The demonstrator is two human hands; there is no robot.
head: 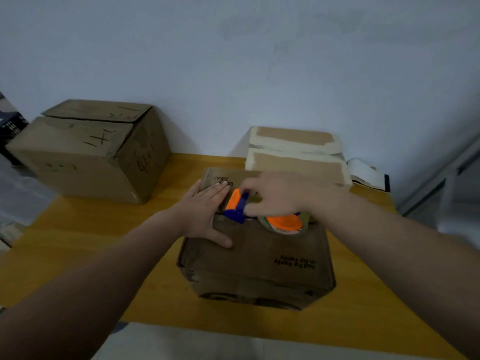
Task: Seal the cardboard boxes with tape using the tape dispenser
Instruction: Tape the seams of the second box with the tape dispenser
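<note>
A brown cardboard box point(259, 258) with black print stands at the middle of the yellow table point(91, 229). My left hand point(205, 214) lies flat, fingers spread, on the left part of its top flaps. My right hand point(280, 197) grips an orange and blue tape dispenser point(241, 206) held down on the box top along the seam between the flaps. The dispenser's tape roll point(284, 224) shows under my right wrist. The seam itself is mostly hidden by both hands.
A larger brown box point(88, 152) with handwritten marks and loose top flaps sits at the back left. A box with pale tape along its edges point(296, 154) stands behind the middle box, against the wall. A white and black object point(368, 175) lies at the back right.
</note>
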